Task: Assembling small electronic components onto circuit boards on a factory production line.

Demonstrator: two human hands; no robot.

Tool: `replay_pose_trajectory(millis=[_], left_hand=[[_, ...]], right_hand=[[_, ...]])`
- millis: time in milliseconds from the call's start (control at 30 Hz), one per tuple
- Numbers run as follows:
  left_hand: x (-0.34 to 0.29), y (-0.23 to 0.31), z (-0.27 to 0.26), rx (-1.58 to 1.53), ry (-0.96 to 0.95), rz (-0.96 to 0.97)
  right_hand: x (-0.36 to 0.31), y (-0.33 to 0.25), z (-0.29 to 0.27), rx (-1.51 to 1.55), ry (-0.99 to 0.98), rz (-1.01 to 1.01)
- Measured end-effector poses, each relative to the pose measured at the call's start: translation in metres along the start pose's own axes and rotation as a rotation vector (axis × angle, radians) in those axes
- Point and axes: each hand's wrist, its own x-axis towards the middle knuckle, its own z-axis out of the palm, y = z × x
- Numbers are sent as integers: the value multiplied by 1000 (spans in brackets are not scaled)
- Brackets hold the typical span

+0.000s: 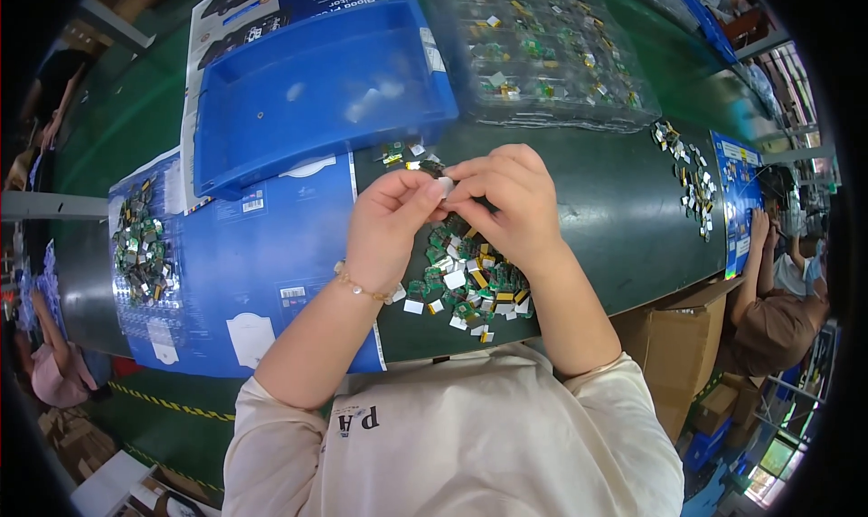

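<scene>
My left hand (391, 220) and my right hand (508, 199) meet over the table, fingertips closed together. Pinched between them is a small whitish piece (445, 184); the fingers cover most of it, so its kind is unclear. Just beneath and nearer to me lies a loose heap of small green circuit boards (484, 277), with white and yellowish parts attached. A few more boards (398, 153) lie beyond my fingers, by the blue bin (316, 160). That bin stands on the far left and holds a few small pale, translucent bits.
Stacked clear plastic trays (551, 56) with boards in their compartments stand at the far right. More boards lie in a clear tray (145, 246) at left and in a strip (692, 178) at right. A blue printed sheet (244, 282) covers the table's left; a cardboard box (678, 345) stands beside me.
</scene>
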Motion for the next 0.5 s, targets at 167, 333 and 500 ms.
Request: replay_pose_trajectory(millis=[167,333,500], left_hand=[[1,0,3,-18,6,3],[3,-1,1,-59,31,23],[4,6,8,-103,111,20]], right_hand=[[-3,4,3,-63,51,-63],[-5,4,5,-115,33,-98],[-5,0,6,-163,5,-105]])
